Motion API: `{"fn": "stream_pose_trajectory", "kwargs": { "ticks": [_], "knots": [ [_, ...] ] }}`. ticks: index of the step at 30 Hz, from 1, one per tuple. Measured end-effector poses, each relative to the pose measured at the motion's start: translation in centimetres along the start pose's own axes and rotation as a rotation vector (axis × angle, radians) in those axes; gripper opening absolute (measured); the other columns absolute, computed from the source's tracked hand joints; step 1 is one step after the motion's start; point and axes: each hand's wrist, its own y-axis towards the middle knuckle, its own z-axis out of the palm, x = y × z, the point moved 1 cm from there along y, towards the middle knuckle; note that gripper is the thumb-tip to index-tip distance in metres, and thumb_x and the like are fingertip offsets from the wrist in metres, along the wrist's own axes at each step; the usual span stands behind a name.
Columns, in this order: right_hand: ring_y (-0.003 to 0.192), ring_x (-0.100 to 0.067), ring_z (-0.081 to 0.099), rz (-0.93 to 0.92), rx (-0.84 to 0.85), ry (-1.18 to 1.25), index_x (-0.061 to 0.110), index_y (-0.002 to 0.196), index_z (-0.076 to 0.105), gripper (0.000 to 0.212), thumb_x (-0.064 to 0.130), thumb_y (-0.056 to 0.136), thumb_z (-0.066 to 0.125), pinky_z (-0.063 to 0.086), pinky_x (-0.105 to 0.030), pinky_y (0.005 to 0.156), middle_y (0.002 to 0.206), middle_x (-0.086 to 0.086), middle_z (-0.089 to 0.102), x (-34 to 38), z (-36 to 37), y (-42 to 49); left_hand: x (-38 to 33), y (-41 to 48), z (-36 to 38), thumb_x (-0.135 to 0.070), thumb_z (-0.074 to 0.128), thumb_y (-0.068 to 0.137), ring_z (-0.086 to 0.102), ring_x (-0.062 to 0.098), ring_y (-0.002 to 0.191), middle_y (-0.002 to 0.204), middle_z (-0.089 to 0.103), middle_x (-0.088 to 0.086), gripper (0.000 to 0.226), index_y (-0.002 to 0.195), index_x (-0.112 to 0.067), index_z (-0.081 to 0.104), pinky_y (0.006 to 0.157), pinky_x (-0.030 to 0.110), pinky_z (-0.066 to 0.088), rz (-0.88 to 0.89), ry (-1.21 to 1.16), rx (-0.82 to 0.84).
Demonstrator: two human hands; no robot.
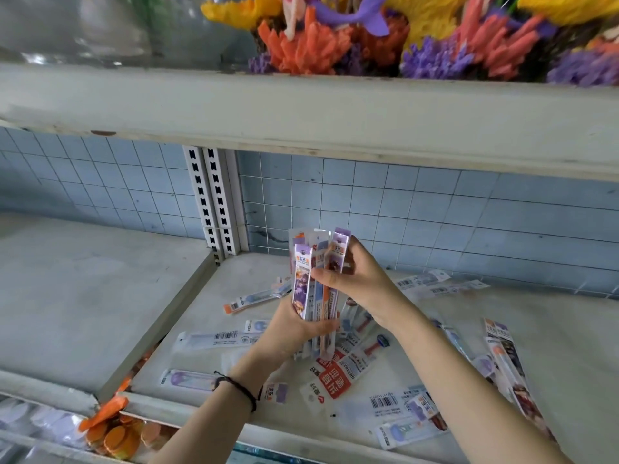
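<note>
A bundle of long, narrow packets (320, 279), purple, white and orange, stands upright above the white shelf (254, 272). My left hand (291, 326) grips the bundle from below, fingers curled round its lower part. My right hand (355, 279) holds the bundle's upper part, thumb on the front and fingers behind. A black cord bracelet (234, 386) circles my left wrist. Many more such packets (214, 339) lie scattered flat on the shelf around and under my hands, some showing barcodes. A white packet with a red label (335, 380) lies just below the bundle.
A second shelf board (301, 115) hangs low overhead, bearing colourful plastic coral ornaments (311, 45). Blue tiled wall (435, 209) closes the back, with a slotted white upright (214, 199) between bays. Orange discs (114, 437) sit in a lower compartment at front left.
</note>
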Motion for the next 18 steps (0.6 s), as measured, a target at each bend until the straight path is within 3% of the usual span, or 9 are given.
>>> {"fn": "stream_pose_trajectory", "kwargs": {
  "ticks": [3, 5, 8, 13, 18],
  "knots": [
    [0.111, -0.025, 0.063, -0.006, -0.007, 0.208, 0.022, 0.124, 0.045, 0.077, 0.024, 0.058, 0.085, 0.048, -0.049, 0.099, 0.119, -0.009, 0.064, -0.2, 0.8, 0.2, -0.2, 0.4, 0.4, 0.001, 0.079, 0.07, 0.07, 0.021, 0.089, 0.094, 0.072, 0.008, 0.035, 0.098, -0.012, 0.064, 0.078, 0.03, 0.057, 0.004, 0.041, 0.045],
    [0.107, -0.024, 0.064, -0.047, -0.025, 0.27, 0.024, 0.122, 0.044, 0.07, 0.011, 0.064, 0.082, 0.051, -0.043, 0.095, 0.115, -0.008, 0.064, 0.0, 1.1, 0.4, -0.5, 0.6, 0.5, -0.006, 0.082, 0.068, 0.068, 0.026, 0.096, 0.103, 0.07, 0.014, 0.044, 0.107, -0.009, 0.062, 0.086, 0.038, 0.056, 0.039, 0.029, 0.021],
    [0.097, -0.017, 0.066, -0.096, -0.027, 0.341, 0.028, 0.126, 0.041, 0.07, -0.007, 0.074, 0.073, 0.055, -0.035, 0.086, 0.107, 0.0, 0.063, 0.6, 1.2, 0.5, -0.5, 1.0, 0.4, -0.009, 0.084, 0.065, 0.067, 0.029, 0.099, 0.105, 0.069, 0.016, 0.053, 0.111, -0.008, 0.059, 0.087, 0.038, 0.055, 0.091, 0.038, 0.006],
    [0.102, -0.019, 0.065, -0.036, -0.026, 0.218, 0.022, 0.128, 0.044, 0.065, 0.003, 0.074, 0.076, 0.054, -0.034, 0.087, 0.111, -0.003, 0.066, -0.9, 1.6, 0.3, 0.6, 0.8, 0.7, 0.001, 0.077, 0.071, 0.07, 0.033, 0.082, 0.089, 0.072, 0.019, 0.027, 0.095, -0.002, 0.064, 0.077, 0.042, 0.058, 0.007, 0.123, -0.035],
    [0.112, -0.016, 0.062, -0.048, 0.038, 0.228, 0.024, 0.131, 0.041, 0.07, 0.03, 0.069, 0.072, 0.051, -0.035, 0.096, 0.118, -0.003, 0.064, 0.2, 0.3, 1.1, -1.3, 0.9, -0.5, 0.002, 0.066, 0.08, 0.065, 0.012, 0.066, 0.077, 0.064, 0.007, 0.019, 0.092, -0.01, 0.059, 0.063, 0.022, 0.055, -0.009, 0.06, -0.066]
  ]
}}
